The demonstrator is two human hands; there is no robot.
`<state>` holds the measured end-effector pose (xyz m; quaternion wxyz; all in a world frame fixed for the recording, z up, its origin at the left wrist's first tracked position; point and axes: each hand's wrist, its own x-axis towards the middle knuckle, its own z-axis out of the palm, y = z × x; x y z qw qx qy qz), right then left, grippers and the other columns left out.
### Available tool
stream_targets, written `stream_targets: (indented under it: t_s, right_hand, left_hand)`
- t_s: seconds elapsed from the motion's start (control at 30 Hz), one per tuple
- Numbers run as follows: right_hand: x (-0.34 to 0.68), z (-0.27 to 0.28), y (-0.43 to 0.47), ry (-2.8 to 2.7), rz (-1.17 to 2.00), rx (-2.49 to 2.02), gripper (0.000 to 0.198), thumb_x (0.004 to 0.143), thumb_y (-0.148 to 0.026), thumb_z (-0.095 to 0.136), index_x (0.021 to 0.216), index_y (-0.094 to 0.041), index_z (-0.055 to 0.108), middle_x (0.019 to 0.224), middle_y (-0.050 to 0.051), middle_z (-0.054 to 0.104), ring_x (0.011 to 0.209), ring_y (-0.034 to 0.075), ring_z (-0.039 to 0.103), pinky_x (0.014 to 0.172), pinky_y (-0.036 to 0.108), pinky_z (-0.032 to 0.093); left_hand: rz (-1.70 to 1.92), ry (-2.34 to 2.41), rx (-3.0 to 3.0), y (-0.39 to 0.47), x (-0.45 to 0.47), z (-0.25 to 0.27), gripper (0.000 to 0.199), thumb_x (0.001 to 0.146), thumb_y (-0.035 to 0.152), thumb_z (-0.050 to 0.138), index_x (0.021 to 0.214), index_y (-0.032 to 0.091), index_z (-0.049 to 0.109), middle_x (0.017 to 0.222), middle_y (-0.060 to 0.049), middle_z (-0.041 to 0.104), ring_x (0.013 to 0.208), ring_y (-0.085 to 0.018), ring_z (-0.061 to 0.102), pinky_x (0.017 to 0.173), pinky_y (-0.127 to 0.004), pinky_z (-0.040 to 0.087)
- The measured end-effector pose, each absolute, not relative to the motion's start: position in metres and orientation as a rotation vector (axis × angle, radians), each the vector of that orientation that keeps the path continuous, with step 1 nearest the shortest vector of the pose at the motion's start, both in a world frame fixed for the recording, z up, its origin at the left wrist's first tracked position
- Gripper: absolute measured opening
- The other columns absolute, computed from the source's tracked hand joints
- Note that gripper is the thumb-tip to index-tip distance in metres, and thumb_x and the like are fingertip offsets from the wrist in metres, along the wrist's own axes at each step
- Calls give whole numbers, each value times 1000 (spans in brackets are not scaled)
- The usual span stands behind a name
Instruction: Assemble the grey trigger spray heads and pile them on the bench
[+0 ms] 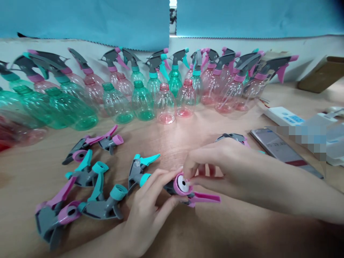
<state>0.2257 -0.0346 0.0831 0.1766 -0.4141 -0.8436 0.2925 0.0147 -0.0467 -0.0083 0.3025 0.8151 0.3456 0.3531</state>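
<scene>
My left hand [146, 208] is closed around a grey spray trigger head with a pink trigger [206, 198], its pink collar turned up toward me. Inside the collar lies a white washer [181, 182] with a dark hole in its middle. The thumb and index finger of my right hand [223, 161] pinch at the washer's edge; the fingertips partly cover it. Just left of my left hand lies a grey and turquoise trigger head [137, 172]. Farther left, several loose trigger heads [104, 206] in pink and turquoise lie on the table.
Uncapped green bottles [142, 102] and pink bottles [166, 104] stand across the table [172, 143]. Behind them are bottles fitted with trigger heads [154, 64]. On the right lie a phone [279, 148], a white power strip [282, 116] and a brown box [322, 73].
</scene>
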Motion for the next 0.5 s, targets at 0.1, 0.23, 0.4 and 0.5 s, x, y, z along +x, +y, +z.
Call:
stream_targets:
  t_s: [0.1, 0.23, 0.4, 0.5]
  right_hand:
    - [223, 80, -35, -2411, 813, -1177, 10, 85, -21, 55, 75, -22, 59, 69, -6, 63, 59, 8, 53, 50, 22, 33]
    - [222, 77, -37, -2399, 843, -1193, 5, 83, -18, 56, 80, -22, 56, 74, -6, 63, 62, 8, 53, 52, 22, 33]
    - [221, 76, -39, -2416, 795, -1184, 3, 84, -20, 56, 87, -22, 56, 75, -6, 61, 61, 8, 51, 52, 22, 32]
    - [220, 77, -40, -2429, 723, -1186, 9, 80, -15, 58, 86, -22, 54, 69, -7, 56, 58, 8, 47, 51, 22, 31]
  left_hand:
    - [928, 936, 2124, -47, 14, -11, 38, 88, 13, 54, 122, 28, 48, 102, -3, 55, 93, -16, 57, 80, -27, 49]
    - [910, 950, 2129, -46, 14, -11, 37, 87, 10, 54, 120, 27, 49, 102, -3, 55, 95, -17, 55, 81, -28, 48]
    - [915, 948, 2142, -47, 14, -9, 35, 86, 8, 53, 116, 26, 51, 101, -1, 55, 94, -14, 55, 82, -25, 46]
    - [945, 924, 2136, -48, 13, -9, 35, 87, 10, 54, 117, 28, 50, 101, 0, 56, 93, -14, 55, 82, -23, 46]
